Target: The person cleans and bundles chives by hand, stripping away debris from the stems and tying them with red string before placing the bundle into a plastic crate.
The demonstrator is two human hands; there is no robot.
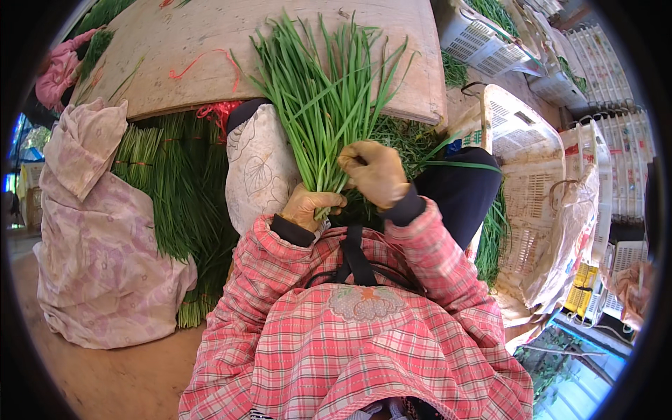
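Observation:
A loose bunch of garlic chives [325,105] fans out over the near edge of the board, its pale stem ends toward me. My gloved left hand [306,208] is wrapped round the bunch low on the stems, just above my lap. Against the right side of the stems is my gloved right hand [378,171], its fingers curled in a pinch. What those fingers hold, if anything, is hidden. One long green blade [462,166] stretches to the right of that hand, across my dark-trousered knee; I cannot tell whether the hand grips it.
A wooden board [182,63] lies ahead, with red string [203,64] on it. Tied chive bundles [185,189] are stacked at left beside a patterned cloth [105,231]. White plastic crates [525,140] stand at right. Another person's pink sleeve [61,70] shows at far left.

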